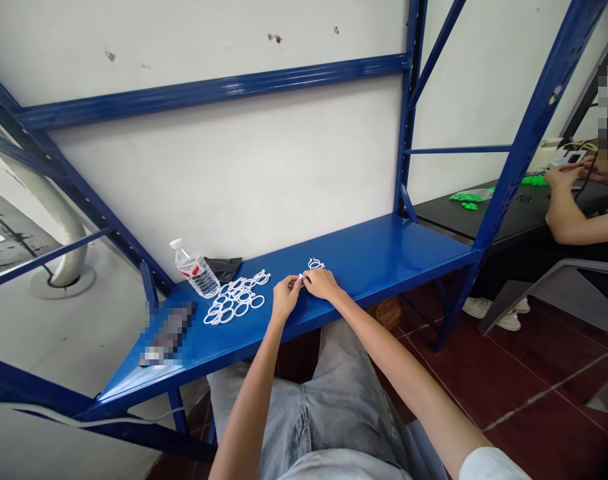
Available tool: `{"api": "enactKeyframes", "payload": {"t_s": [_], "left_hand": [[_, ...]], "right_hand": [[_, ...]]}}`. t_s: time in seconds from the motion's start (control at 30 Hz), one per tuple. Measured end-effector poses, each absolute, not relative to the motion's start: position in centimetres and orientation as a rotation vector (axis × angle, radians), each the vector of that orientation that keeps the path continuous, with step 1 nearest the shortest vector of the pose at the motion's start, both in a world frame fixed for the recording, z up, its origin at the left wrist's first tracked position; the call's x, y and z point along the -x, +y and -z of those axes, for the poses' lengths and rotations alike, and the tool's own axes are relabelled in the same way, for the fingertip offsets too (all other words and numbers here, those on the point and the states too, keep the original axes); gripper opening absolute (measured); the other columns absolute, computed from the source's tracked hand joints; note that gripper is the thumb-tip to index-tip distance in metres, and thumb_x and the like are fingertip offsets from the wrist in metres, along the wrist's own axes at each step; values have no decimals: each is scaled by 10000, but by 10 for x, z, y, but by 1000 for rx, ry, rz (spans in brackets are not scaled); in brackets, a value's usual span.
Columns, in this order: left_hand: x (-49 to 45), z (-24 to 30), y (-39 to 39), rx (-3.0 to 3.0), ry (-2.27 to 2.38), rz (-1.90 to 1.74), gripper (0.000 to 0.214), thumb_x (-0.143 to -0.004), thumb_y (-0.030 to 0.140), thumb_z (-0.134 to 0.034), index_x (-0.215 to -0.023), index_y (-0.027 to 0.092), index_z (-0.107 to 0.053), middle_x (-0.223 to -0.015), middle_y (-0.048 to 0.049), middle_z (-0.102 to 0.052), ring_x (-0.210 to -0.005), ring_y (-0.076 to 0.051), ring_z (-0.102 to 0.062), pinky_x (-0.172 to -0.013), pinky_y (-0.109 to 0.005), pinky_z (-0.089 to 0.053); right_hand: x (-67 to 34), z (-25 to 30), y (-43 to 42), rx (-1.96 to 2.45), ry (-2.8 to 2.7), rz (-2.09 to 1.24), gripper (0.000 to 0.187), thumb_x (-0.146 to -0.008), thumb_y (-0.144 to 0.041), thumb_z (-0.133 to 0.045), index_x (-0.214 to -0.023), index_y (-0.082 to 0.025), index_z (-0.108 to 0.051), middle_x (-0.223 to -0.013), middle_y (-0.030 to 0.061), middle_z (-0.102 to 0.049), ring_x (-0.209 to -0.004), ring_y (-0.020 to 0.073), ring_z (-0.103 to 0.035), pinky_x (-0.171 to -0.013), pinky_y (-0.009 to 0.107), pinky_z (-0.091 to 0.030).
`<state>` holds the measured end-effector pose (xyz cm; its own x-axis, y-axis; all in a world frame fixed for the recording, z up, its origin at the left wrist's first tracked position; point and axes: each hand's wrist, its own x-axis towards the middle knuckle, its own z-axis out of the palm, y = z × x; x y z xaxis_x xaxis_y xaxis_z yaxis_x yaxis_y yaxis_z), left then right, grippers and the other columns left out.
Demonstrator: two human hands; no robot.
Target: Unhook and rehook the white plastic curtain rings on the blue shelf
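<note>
Over the front part of the blue shelf, my left hand (285, 298) and my right hand (322, 284) meet with their fingertips pinched together. A small white piece (301, 277) shows between them, gripped from both sides; most of it is covered by the fingers, so its full shape cannot be made out. Just beyond my right hand lie white plastic rings (315, 264) with small tabs. To the left of my left hand, a cluster of several similar white rings (241, 309) is spread flat on the shelf.
A water bottle (197, 270) stands tilted in view behind the rings, beside a black plastic bag (225, 269). A dark blurred object (171, 330) lies at the left end of the blue shelf (374, 250). Blue posts (517, 133) frame it. At right, another person sits at a black table (509, 217) with green pieces.
</note>
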<state>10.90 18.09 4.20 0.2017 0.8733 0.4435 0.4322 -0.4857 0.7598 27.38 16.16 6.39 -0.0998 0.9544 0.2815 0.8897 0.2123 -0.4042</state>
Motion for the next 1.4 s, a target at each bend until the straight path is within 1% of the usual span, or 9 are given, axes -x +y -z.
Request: {"api": "enactKeyframes", "payload": {"t_s": [0.13, 0.3, 0.47, 0.63, 0.73, 0.87, 1.03, 1.13, 1.4], "left_hand": [[-109, -45, 179, -2016, 1111, -1131, 303, -936, 436, -580, -893, 191, -752, -809, -47, -756, -740, -213, -678, -719, -304, -499], [-108, -49, 182, -1974, 1075, -1111, 294, -918, 349, -500, -787, 192, -711, -799, -42, -729, -816, -219, -679, -801, -311, -512], [-111, -53, 176, -2078, 1215, -1156, 273, -897, 259, -512, -986, 200, -763, -1056, -79, -762, -966, -245, -699, -919, -359, -531], [-121, -52, 159, -2153, 2024, -1226, 338, -913, 244, -554, -1193, 214, -740, -1358, -171, -644, -1311, -392, -558, -1106, -562, -391], [-123, -49, 156, -2058, 2263, -1056, 353, -910, 277, -590, -1224, 185, -721, -1392, -227, -600, -1300, -462, -536, -1040, -619, -396], [-117, -44, 161, -2182, 2073, -1006, 322, -921, 173, -535, -1170, 186, -738, -1276, -212, -640, -1154, -413, -609, -930, -531, -473], [-110, -38, 168, -2312, 1668, -1191, 426, -850, 4, -475, -1085, 212, -763, -1204, -165, -607, -1075, -333, -631, -884, -438, -517], [-109, -40, 170, -2302, 1429, -1369, 427, -854, 1, -460, -1069, 219, -759, -1178, -137, -578, -1028, -284, -633, -883, -417, -538], [-102, -41, 182, -1940, 987, -1550, 297, -819, 102, -580, -1028, 229, -749, -1141, -90, -609, -922, -192, -653, -797, -330, -587]], "right_hand": [[-273, -62, 165, 1730, -1993, -179, 341, -1083, -310, -458, -1107, -236, -790, -1121, 139, -784, -1079, 289, -724, -931, 353, -505], [-273, -61, 172, 1763, -1894, -303, 450, -1111, -369, -402, -1001, -210, -808, -1066, 138, -796, -1036, 274, -739, -909, 327, -513], [-276, -59, 178, 1768, -1742, -316, 454, -1098, -390, -426, -942, -211, -813, -1046, 116, -808, -1034, 254, -746, -896, 286, -509], [-282, -55, 183, 1812, -1429, -323, 310, -1039, -342, -526, -1184, -206, -764, -1125, 112, -805, -1098, 261, -740, -927, 284, -512], [-286, -54, 185, 1776, -1323, -362, 448, -986, -316, -599, -1412, -182, -628, -1135, 96, -803, -1145, 267, -727, -976, 305, -515], [-288, -53, 184, 1713, -1368, -368, 495, -969, -254, -586, -1461, -200, -570, -1097, 69, -805, -1128, 263, -728, -968, 318, -523], [-283, -54, 178, 1593, -1677, -351, 282, -968, -281, -599, -1212, -277, -740, -1048, 22, -810, -1053, 254, -738, -913, 327, -543], [-280, -54, 174, 1569, -1824, -323, 239, -965, -298, -620, -1135, -284, -788, -1053, 26, -811, -1041, 246, -736, -914, 326, -543], [-279, -61, 165, 1438, -2096, -249, 326, -957, -313, -652, -1264, -310, -759, -1172, 13, -794, -1121, 240, -714, -890, 294, -525]]}}
